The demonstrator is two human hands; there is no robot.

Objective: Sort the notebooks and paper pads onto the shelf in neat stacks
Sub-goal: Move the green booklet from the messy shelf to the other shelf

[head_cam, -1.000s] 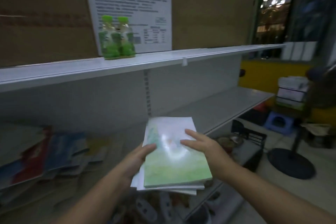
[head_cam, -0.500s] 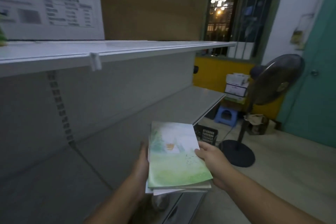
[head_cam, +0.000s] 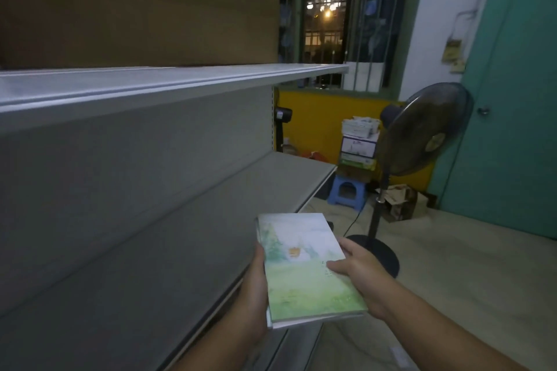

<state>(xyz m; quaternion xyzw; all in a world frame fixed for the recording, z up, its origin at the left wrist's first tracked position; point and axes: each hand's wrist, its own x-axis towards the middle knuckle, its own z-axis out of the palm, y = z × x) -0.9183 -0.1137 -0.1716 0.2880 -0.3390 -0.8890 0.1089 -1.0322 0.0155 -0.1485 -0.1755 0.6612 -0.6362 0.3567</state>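
A small stack of notebooks (head_cam: 301, 268), the top one with a pale green and white cover, is held between both hands just beyond the front edge of the grey middle shelf (head_cam: 156, 250). My left hand (head_cam: 254, 289) grips the stack's left side, its fingers hidden underneath. My right hand (head_cam: 358, 272) grips the right edge with the thumb lying on the cover. The shelf surface to the left of the stack is bare.
An upper shelf (head_cam: 168, 81) carries a large cardboard box (head_cam: 138, 6). A standing fan (head_cam: 422, 135) is on the floor to the right, with a blue stool (head_cam: 348, 191), stacked boxes (head_cam: 358, 144) and a teal door (head_cam: 512, 99) behind.
My view has swung right along the shelf, away from the bottles and the scattered books at the left. The stack stays in both hands, and my right thumb now lies on the cover.
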